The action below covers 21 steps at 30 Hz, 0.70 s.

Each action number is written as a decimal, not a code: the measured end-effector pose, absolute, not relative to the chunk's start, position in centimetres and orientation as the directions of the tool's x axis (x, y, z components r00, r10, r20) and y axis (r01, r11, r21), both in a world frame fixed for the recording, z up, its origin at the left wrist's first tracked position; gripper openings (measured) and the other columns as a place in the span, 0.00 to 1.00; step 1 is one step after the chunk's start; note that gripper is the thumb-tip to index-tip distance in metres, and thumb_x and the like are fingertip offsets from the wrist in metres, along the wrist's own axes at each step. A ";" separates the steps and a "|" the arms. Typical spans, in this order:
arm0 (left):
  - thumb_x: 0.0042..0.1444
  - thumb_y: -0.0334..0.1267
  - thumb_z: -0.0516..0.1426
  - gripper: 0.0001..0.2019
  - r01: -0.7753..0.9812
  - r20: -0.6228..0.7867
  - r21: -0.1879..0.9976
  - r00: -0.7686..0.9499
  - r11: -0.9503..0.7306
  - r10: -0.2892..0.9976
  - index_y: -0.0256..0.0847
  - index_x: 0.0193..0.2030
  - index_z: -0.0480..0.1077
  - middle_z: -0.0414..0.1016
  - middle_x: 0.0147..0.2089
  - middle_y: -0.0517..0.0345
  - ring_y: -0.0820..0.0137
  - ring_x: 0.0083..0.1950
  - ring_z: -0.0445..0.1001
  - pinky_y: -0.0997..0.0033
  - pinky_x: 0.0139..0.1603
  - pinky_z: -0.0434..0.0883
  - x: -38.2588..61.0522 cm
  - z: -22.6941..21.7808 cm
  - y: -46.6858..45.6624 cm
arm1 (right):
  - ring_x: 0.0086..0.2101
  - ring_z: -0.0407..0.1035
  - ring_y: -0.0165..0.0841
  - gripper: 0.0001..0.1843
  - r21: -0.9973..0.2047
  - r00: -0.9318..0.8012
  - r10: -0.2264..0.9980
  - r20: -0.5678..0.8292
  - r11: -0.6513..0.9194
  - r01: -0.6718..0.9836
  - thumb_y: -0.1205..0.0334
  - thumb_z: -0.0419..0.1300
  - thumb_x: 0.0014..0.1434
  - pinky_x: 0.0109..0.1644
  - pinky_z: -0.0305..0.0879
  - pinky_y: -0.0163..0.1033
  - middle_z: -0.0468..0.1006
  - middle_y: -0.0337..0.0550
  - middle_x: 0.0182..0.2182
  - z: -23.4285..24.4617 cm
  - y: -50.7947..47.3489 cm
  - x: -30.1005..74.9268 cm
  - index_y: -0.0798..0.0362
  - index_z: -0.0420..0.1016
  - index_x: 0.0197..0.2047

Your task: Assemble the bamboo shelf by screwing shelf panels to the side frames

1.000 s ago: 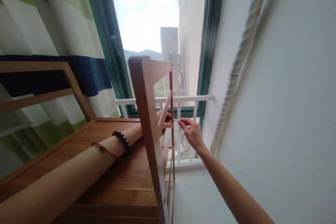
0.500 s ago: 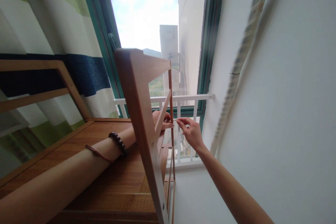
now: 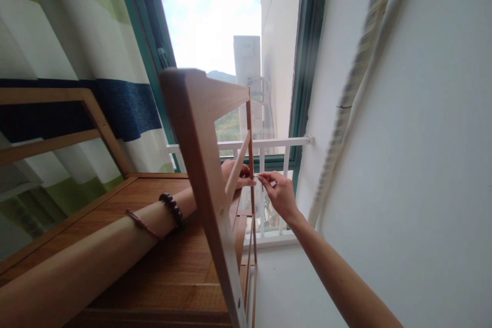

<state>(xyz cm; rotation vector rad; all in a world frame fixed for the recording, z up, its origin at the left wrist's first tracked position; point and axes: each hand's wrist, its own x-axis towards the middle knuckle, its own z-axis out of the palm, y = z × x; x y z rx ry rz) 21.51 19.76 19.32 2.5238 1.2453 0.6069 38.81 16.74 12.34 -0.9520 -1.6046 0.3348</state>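
Note:
A wooden shelf rack (image 3: 196,143) stands before me, its near upright close to the camera. My left hand (image 3: 230,171) reaches through the side frame, partly hidden by the slanting rail. Its fingers are closed around the far upright (image 3: 251,156), one fingertip poking past it. On the outer side, my right hand (image 3: 280,192) pinches a thin dark rod (image 3: 262,184) between thumb and fingertips, right beside that upright. The rod looks like a small hex key, but its far end is too small to make out.
A white railing (image 3: 274,142) crosses the green-framed window (image 3: 307,46) behind the hands. To the right is a white wall (image 3: 415,164) with a wrapped pipe (image 3: 351,84). A striped curtain (image 3: 123,107) hangs left, behind the rack's wooden top board (image 3: 161,256).
My right fingertips have shifted very slightly left toward the upright. The near upright sits a little farther left in view. My left hand keeps its hold.

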 end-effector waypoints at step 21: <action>0.50 0.53 0.56 0.18 0.649 0.252 0.358 0.626 -0.672 0.738 0.37 0.31 0.74 0.72 0.25 0.59 0.74 0.25 0.65 0.75 0.25 0.60 21.4 19.3 20.2 | 0.25 0.71 0.26 0.14 -0.947 -0.198 0.971 0.137 0.070 -0.313 0.57 0.68 0.44 0.36 0.73 0.36 0.78 0.42 0.25 14.5 17.3 39.6 0.58 0.75 0.31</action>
